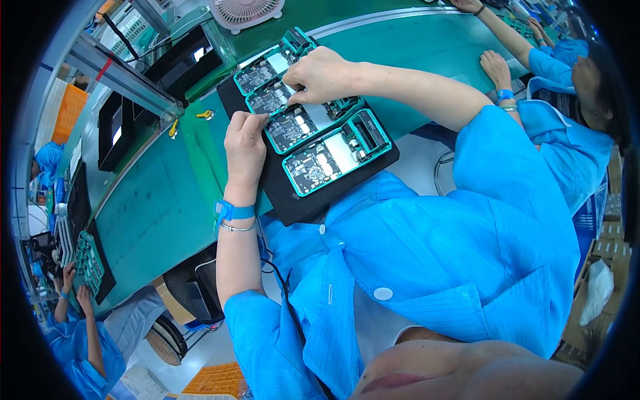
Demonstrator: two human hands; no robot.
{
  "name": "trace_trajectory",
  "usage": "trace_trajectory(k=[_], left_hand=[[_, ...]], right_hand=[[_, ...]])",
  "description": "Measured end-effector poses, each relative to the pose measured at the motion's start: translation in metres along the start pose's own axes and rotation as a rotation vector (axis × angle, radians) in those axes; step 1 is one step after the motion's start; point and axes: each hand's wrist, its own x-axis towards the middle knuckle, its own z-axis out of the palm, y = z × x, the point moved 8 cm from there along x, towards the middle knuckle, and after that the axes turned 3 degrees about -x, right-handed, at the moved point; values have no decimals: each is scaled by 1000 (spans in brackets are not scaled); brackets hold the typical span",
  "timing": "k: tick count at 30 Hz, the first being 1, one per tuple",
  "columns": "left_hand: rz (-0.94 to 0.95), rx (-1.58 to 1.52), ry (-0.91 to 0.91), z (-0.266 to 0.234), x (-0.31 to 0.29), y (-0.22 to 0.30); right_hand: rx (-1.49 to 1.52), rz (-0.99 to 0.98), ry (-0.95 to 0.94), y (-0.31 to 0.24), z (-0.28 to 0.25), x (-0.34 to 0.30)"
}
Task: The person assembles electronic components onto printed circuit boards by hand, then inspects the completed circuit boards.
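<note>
Several teal-framed device housings lie side by side on a black mat, their circuit boards exposed. The nearest housing is untouched. My left hand is at the left end of the middle housings, thumb and fingers pinched together at a frame edge; what they hold, if anything, is hidden. Over the middle of the row, my right hand reaches in from the right, its fingers curled and pointing down at a circuit board. Whatever lies between those fingertips cannot be made out. A blue wrist strap circles my left wrist.
Two small yellow items lie on the green table, left of the mat. A white fan and a metal post stand beyond. A co-worker's hand rests at right; another person works at left beside a teal panel.
</note>
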Motion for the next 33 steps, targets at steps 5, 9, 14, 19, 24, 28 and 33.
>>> trace_trajectory(k=[5,9,14,19,24,28,33], left_hand=[[43,16,-24,3,0,3],[80,43,-49,6,0,5],[94,76,-55,4,-2,5],[84,90,-64,2,-2,4],[92,105,-74,4,-1,6],[88,104,-75,6,-1,5],[77,93,-76,7,-1,6]], right_hand=[[13,11,22,1,-2,-5],[0,28,3,0,-3,-5],[-46,-18,0,-5,2,-2],[-55,-83,36,-9,5,-1],[-39,-94,21,-13,1,-2],[-47,-102,30,-11,3,-4],[-90,-116,80,-11,1,-8]])
